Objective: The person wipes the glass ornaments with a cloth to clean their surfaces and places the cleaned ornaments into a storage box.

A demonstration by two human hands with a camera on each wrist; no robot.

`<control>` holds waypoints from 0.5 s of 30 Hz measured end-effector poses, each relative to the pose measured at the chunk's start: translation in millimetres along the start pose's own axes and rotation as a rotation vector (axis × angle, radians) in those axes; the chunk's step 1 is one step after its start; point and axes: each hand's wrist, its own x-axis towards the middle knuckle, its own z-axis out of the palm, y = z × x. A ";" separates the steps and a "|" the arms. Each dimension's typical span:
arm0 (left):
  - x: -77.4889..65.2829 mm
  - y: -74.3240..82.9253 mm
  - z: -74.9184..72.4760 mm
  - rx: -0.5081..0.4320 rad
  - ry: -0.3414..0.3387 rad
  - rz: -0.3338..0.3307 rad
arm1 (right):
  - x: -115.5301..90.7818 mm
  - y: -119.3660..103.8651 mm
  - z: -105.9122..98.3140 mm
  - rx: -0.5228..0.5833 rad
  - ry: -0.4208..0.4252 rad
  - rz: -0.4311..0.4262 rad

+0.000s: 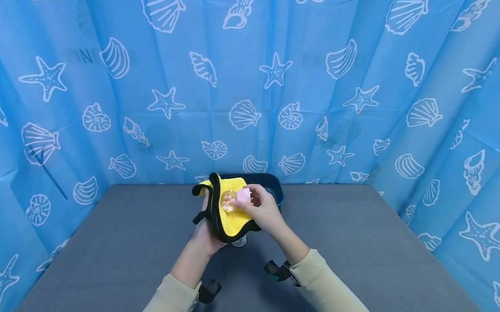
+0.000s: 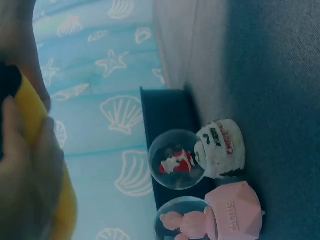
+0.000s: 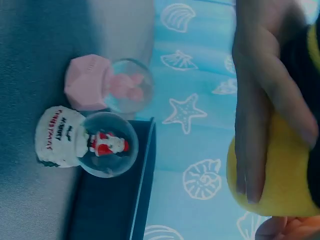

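Observation:
My left hand [image 1: 203, 232] holds a yellow cloth [image 1: 234, 224] with black edging from the left and below. In the right wrist view that left hand [image 3: 265, 100] has its fingers along the cloth's underside. Over the cloth, my right hand [image 1: 265, 209] pinches a snow globe by its pink base [image 1: 243, 196]; the clear dome [image 1: 228, 201], with pink shapes inside, faces left against the yellow. Below, on the table, stand a white-based Christmas snow globe [image 3: 60, 136] with a red-and-white figure and a pink cactus snow globe [image 3: 89, 82], side by side.
A dark blue bin [image 1: 274, 185] stands at the back of the grey table [image 1: 124, 254], partly hidden by the cloth and right hand. Behind it hangs a blue curtain [image 1: 246, 72] printed with shells and starfish. Black straps [image 1: 210, 292] sit at the wrists.

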 end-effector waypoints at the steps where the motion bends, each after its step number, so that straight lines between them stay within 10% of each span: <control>1: 1.9 -2.2 0.4 0.027 0.016 0.019 | 0.1 0.4 1.9 -0.023 -0.013 0.012; 10: 15.4 -15.1 5.2 0.223 0.225 0.260 | 3.8 -4.9 10.0 -0.156 -0.049 0.109; 15: 17.4 -17.0 10.1 0.230 0.313 0.284 | 2.1 -4.2 12.8 -0.150 -0.037 0.146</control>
